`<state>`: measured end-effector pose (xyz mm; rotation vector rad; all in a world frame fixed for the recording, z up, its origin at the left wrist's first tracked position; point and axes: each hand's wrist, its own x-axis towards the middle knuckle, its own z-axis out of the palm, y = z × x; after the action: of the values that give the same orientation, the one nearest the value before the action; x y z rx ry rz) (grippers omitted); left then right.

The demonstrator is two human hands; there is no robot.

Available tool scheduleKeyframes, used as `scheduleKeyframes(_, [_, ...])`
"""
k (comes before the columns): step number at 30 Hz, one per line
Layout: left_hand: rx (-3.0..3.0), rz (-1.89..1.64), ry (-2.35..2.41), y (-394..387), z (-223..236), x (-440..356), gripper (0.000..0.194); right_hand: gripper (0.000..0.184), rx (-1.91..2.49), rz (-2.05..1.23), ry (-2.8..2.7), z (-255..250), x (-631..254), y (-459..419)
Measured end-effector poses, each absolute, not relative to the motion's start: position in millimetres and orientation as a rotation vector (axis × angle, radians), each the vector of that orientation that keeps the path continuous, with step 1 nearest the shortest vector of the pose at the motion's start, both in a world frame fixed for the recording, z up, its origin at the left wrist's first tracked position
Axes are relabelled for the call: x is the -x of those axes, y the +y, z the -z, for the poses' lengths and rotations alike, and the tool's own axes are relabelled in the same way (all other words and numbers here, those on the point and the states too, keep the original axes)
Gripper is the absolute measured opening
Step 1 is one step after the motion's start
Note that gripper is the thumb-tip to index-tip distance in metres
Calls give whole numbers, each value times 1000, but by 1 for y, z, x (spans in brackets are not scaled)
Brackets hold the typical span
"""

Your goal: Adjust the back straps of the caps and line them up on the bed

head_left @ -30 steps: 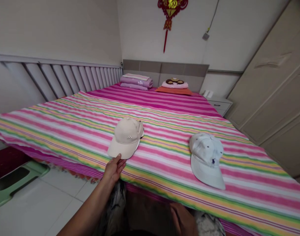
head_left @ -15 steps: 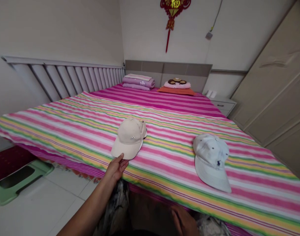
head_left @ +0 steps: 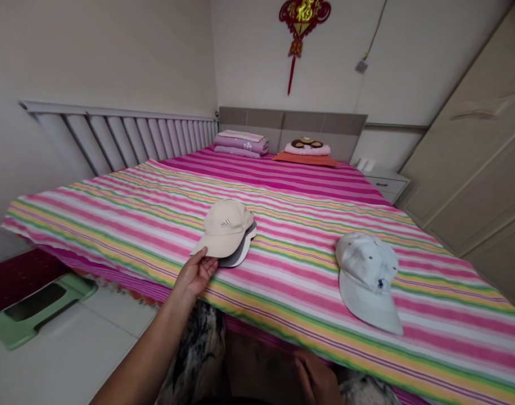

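Note:
My left hand [head_left: 197, 273] pinches the front of the brim of a beige baseball cap [head_left: 226, 222], thumb on top and fingers below. This cap is tipped up at the brim. Under it shows a second cap [head_left: 239, 256] with a grey and white brim, mostly covered. A pale baseball cap [head_left: 367, 267] with a small dark emblem lies farther right on the striped sheet [head_left: 283, 270], its brim toward me. Low in the picture, my right hand [head_left: 317, 378] rests by my lap, fingers curled and nothing visible in them; its lower part is cut off.
Folded purple bedding [head_left: 240, 145] and a pink pillow [head_left: 308, 149] on an orange one lie by the headboard [head_left: 299, 124]. White rails [head_left: 126, 132] line the left side. A green stool [head_left: 42, 312] stands on the floor at left, a nightstand [head_left: 388, 183] at back right.
My left hand has raised the beige cap's brim and tilted it back, uncovering the grey and white brim beneath. The view has shifted slightly left. My right hand stays put.

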<state>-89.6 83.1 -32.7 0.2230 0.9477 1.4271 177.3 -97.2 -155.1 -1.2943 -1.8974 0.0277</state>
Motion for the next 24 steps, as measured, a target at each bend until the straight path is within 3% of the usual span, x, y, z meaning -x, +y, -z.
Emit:
scheduleKeyframes(10, [-303,-1524,747,82,16,90,12,20,1275,-79,-1873,150,-174,-95])
scheduleKeyframes(17, [-431,-1413,581,50,36,62,37,21,1313,-628,-1616,114,-170,-69])
scheduleKeyframes(21, [-417,-1147,541,14,74,35,44,44,1034,-1026,-1298,67,-167,-39])
scheduleKeyframes(24, [-472,-950,487,-12,103,19,38,63,834,-1230,-1167,34,-164,-26])
